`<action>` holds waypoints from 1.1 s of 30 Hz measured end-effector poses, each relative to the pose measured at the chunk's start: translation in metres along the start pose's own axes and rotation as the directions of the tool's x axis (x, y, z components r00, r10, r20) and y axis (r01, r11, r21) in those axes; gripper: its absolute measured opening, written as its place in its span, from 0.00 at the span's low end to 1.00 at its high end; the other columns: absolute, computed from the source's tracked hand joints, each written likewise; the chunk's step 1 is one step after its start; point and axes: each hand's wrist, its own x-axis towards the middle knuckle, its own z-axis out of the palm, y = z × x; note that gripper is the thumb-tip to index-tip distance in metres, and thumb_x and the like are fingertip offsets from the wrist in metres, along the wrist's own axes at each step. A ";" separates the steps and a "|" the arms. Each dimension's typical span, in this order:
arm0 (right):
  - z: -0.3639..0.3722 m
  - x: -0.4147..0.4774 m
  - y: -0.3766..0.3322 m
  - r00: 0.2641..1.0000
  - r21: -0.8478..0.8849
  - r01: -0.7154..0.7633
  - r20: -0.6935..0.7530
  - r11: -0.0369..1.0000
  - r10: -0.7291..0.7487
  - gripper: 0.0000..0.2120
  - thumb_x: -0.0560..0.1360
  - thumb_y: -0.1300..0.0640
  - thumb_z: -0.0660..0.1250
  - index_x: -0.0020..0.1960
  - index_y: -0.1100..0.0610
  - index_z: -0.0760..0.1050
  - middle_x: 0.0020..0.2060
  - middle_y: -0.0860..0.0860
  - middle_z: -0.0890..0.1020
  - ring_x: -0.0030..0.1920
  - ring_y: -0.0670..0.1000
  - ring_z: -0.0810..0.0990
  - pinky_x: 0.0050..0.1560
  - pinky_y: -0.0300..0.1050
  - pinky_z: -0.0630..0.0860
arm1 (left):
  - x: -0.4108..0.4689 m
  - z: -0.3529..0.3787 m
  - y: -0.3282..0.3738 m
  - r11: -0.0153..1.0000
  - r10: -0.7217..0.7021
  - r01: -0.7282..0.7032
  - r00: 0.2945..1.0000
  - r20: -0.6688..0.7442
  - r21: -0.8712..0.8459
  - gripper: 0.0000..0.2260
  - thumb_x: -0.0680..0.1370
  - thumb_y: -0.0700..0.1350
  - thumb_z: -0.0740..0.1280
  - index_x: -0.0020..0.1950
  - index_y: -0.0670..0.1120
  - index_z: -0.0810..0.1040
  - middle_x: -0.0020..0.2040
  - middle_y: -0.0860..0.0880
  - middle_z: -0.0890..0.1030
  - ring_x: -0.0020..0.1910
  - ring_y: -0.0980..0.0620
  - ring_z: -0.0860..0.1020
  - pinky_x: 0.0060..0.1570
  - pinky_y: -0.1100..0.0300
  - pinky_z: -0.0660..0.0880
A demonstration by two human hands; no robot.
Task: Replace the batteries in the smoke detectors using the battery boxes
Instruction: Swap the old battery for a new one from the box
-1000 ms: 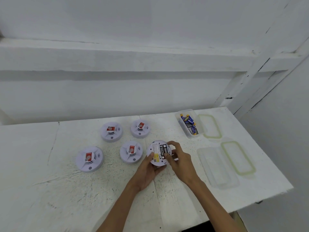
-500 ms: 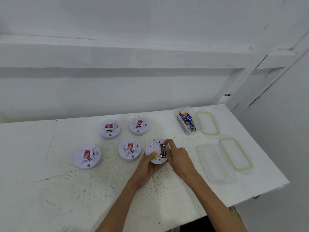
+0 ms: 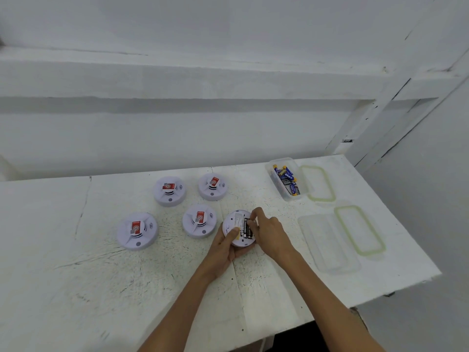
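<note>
On the scuffed white desk [image 3: 76, 288], four round white plastic smoke detectors lie face up, one at far left [image 3: 137, 231], one behind it [image 3: 169, 190], one in the middle [image 3: 199, 221] and one at the back [image 3: 212, 186]. Each carries a red label with a white round mark, its writing too small to read. Just right of the middle one, the left hand [image 3: 223, 246] grips a fifth white smoke detector turned underside up [image 3: 232, 221]. Its fingers curl under the near rim and its thumb lies across a small yellow sticker. A panel of fine print beside the thumb cannot be read. The right hand [image 3: 270, 233] comes in from the right with its fingers [image 3: 256, 214] bent. Forefinger and thumb are close together at the far end of the open compartment, on the black batteries [image 3: 245, 228] seated there. Whether they pinch one or only press on it cannot be told. Farther right stand a clear plastic battery box [image 3: 269, 168] of loose blue and yellow batteries [image 3: 286, 177] with illegible white lettering, a clear lid with a green seal [image 3: 318, 182], an empty clear plastic box [image 3: 327, 242] and a second green-sealed lid [image 3: 359, 229]. Compared with half a second ago, both hands remain on the same detector, the right fingertips stay at the compartment, and nothing else on the desk has shifted.
</note>
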 end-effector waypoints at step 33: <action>0.000 -0.011 0.002 0.910 0.616 0.016 -0.336 0.788 0.244 0.05 0.76 0.56 0.72 0.51 0.53 0.79 0.41 0.44 0.83 0.43 0.39 0.81 0.42 0.29 0.74 | 0.000 0.004 0.004 0.991 -0.022 0.019 1.000 -0.019 -0.134 0.19 0.87 0.41 0.59 0.78 0.42 0.68 0.70 0.35 0.79 0.66 0.31 0.80 0.63 0.44 0.80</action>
